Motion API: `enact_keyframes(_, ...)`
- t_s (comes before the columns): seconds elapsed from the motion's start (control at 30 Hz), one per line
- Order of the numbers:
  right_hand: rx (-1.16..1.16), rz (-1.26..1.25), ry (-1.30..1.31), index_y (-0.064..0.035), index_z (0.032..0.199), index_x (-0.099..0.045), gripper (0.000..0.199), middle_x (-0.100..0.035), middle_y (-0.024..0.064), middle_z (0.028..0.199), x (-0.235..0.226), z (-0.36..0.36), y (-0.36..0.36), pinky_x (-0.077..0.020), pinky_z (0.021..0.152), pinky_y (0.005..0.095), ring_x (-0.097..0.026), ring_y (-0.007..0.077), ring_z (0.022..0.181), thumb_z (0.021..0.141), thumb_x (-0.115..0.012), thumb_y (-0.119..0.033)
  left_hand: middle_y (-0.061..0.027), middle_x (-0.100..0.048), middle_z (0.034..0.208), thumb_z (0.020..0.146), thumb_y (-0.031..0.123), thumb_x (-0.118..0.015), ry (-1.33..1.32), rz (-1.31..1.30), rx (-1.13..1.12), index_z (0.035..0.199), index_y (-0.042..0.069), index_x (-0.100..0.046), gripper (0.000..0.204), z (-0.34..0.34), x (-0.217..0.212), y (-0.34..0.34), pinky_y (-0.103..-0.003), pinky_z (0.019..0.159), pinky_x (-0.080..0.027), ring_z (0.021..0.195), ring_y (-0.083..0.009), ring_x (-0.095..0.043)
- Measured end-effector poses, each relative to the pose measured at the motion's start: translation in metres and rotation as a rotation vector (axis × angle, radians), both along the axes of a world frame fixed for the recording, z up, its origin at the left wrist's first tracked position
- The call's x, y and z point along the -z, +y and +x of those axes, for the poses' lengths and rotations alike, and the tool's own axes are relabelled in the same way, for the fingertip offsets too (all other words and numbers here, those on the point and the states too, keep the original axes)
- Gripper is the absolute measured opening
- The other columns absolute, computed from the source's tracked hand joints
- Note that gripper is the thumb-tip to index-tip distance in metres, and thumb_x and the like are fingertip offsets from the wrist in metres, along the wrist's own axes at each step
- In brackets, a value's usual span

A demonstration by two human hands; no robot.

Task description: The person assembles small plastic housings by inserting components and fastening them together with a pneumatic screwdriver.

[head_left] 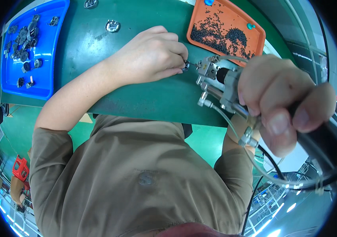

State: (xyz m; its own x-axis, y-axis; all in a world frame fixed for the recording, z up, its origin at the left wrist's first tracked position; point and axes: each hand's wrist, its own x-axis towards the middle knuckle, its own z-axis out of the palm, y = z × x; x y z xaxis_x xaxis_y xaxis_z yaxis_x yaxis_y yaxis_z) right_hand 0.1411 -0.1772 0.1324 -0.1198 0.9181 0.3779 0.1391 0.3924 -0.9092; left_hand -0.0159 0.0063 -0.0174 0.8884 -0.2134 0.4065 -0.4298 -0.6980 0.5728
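My left hand point(152, 55) rests on the green tabletop, its fingers closed around a small dark round part with metal on it point(186, 66). Most of that part is hidden by the thumb and fingers. High on the right, my right hand point(283, 98) is wrapped round a black-bodied pneumatic hand tool point(210, 69) with a metal head and clear hoses. The tool's thin tip points left at the part and is very near it; whether they touch, I cannot tell. Two similar round parts lie beyond my left hand, one of them a silver-and-black piece point(112, 26).
A blue tray point(48, 79) at the left holds several dark round parts. At the back right, an orange tray point(224, 12) contains many tiny black pieces, probably screws. Hoses and a black cable point(271, 158) hang by my right arm. A red stool point(20, 168) stands on the floor.
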Motion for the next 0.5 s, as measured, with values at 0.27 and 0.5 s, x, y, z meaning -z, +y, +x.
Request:
enact_keyframes(0.27, 0.240, 0.088, 0.058, -0.0147, 0.111, -0.046, 0.026, -0.052, 0.0028, 0.069, -0.002, -0.016, -0.005, -0.0438, 0.052, 0.0344, -0.050, 0.0173, 0.056, 0.093, -0.060, -0.003, -0.0002, -0.072, 0.099, 0.082, 0.018, -0.080, -0.025, -0.010, 0.013, 0.084, 0.007, -0.076, 0.011, -0.003, 0.001, -0.001, -0.037, 0.086, -0.048, 0.087, -0.0203, -0.064)
enact_keyframes(0.5, 0.157, 0.117, 0.025, -0.0191, 0.124, -0.054, 0.027, -0.056, -0.0032, 0.074, -0.023, 0.005, -0.025, -0.0452, 0.060, 0.0282, -0.055, 0.0112, 0.063, 0.097, -0.059, -0.013, 0.0002, -0.073, 0.101, 0.080, 0.018, -0.081, -0.029, 0.009, 0.013, 0.089, 0.008, -0.077, 0.014, -0.004, 0.001, 0.000, -0.036, 0.087, -0.048, 0.088, -0.0195, -0.064)
